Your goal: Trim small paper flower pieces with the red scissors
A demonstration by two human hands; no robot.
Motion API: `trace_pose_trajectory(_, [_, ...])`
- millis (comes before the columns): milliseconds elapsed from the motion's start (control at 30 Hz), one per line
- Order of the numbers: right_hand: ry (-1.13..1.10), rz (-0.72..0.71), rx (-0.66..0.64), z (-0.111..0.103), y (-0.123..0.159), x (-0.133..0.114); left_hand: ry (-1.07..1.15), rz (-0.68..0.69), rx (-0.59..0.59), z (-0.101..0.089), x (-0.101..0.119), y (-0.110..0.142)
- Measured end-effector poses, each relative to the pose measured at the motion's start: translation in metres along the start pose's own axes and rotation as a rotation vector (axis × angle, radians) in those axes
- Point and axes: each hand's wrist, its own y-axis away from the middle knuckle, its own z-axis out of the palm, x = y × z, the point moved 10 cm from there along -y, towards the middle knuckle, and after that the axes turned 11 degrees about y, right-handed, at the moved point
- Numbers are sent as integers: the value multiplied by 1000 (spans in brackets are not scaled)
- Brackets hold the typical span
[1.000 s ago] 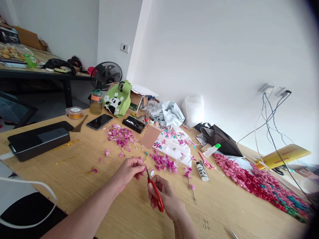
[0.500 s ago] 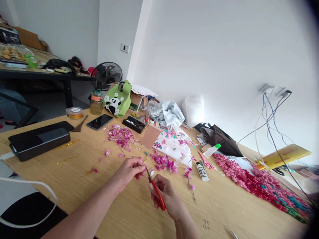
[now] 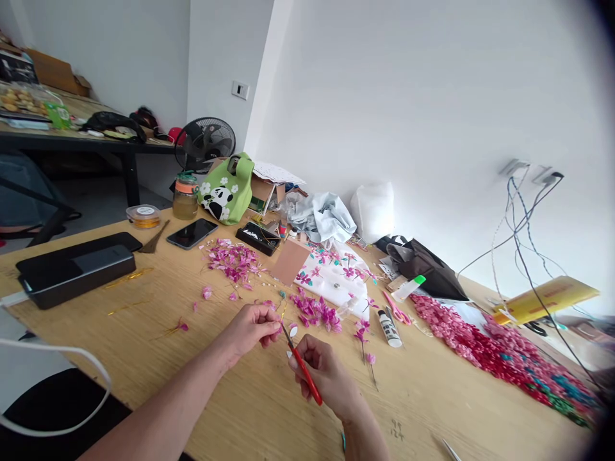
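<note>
Left hand (image 3: 250, 328) pinches a small flower (image 3: 277, 325); right hand (image 3: 324, 374) grips red scissors (image 3: 302, 366), blades beside fingertips. Risk: nicked finger.

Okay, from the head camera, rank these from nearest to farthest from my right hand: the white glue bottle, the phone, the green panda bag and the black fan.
From the right hand:
1. white glue bottle, lying just to its right.
2. phone, flat on the table, far left.
3. green panda bag, upright behind the phone.
4. black fan, behind the bag, near the wall.
</note>
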Motion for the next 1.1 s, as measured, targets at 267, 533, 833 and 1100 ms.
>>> trace_pose_trajectory(267, [20, -15, -17, -3, 0, 0, -27, -20, -5, -1, 0, 0])
trace_pose_trajectory(533, [26, -18, 10, -5, 0, 0, -19, -11, -4, 0, 0, 1])
trace_pose_trajectory(833, [35, -20, 5, -2, -1, 2, 2, -17, -12, -1, 0, 0])
trace_pose_trajectory(1100, [43, -25, 44, -8, -4, 1, 9, -12, -2, 0, 2, 1])
